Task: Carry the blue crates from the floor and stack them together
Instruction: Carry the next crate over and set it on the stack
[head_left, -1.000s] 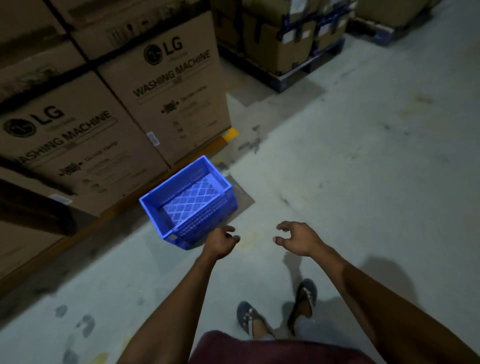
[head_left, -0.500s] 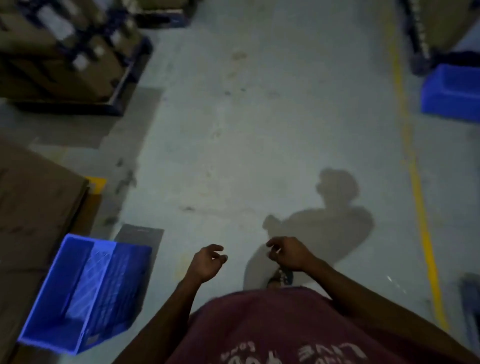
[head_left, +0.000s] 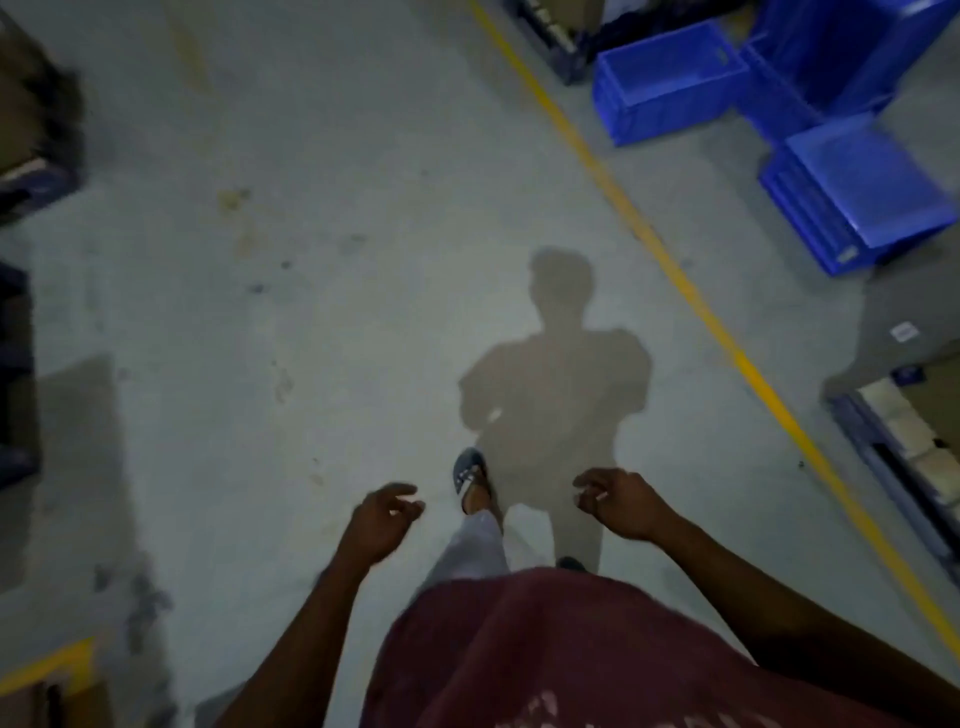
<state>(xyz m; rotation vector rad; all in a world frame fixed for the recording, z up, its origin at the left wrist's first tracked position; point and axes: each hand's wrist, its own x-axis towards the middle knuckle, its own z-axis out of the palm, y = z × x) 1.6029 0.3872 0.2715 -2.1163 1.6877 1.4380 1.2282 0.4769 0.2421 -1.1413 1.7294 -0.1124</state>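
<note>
The person stands on a grey concrete floor (head_left: 322, 218) and both arms reach forward at waist height. The left hand (head_left: 382, 522) is empty, with its fingers loosely curled and the thumb apart from them; it touches nothing. The right hand (head_left: 621, 501) is also empty, the fingers bent in a relaxed way and pointing toward the left hand. The two hands are near each other, with a gap between them.

In this gap, lower down, one foot in a dark sandal (head_left: 470, 475) is on the floor. The person's shadow (head_left: 558, 384) falls on the floor in front of the hands. A dark red shirt (head_left: 545, 654) fills the bottom of the view.

The blue crates (head_left: 670, 80) are at the upper right, well apart from both hands, on the far side of a yellow line (head_left: 670, 265) painted across the floor. One open crate stands with its hollow side up. Beside it lies another blue crate (head_left: 862, 192), tilted, showing a flat face. More blue crates are behind them at the corner, blurred.

At the right edge a pallet (head_left: 898, 457) stands on the floor.
</note>
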